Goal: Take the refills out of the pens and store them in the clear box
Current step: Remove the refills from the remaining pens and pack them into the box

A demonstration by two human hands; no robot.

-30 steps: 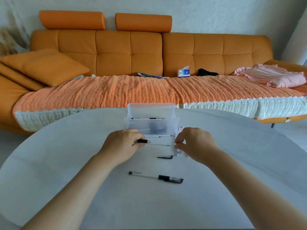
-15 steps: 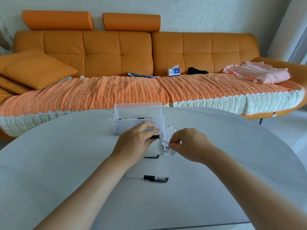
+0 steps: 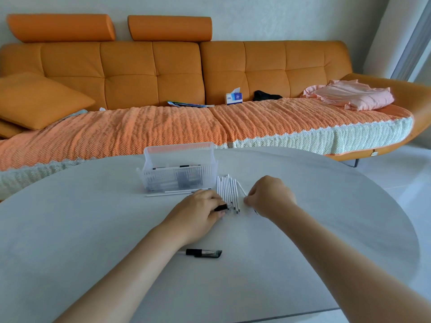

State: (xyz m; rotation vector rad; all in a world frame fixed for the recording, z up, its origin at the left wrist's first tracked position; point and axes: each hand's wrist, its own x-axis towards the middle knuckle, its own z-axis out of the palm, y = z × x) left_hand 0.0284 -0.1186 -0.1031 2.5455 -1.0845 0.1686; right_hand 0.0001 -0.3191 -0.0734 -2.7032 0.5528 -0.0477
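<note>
Hands at work beside the clear box point(image 3: 179, 176) on a pale table point(image 3: 93, 229).
Mostly hidden under curled fingers, a black pen part point(image 3: 221, 207) sits in the grip of the left hand point(image 3: 200, 213); the right hand point(image 3: 270, 197) pinches the near end of a thin white refill point(image 3: 241, 189). Loose refills point(image 3: 227, 190) lie in a row between the hands, just right of the box, whose ribbed wall blurs its contents. Another pen point(image 3: 205, 253) lies nearer, its far end covered by the left forearm. A tissue box point(image 3: 234, 98) on the sofa point(image 3: 151, 66) bears blue print, too small to read.
</note>
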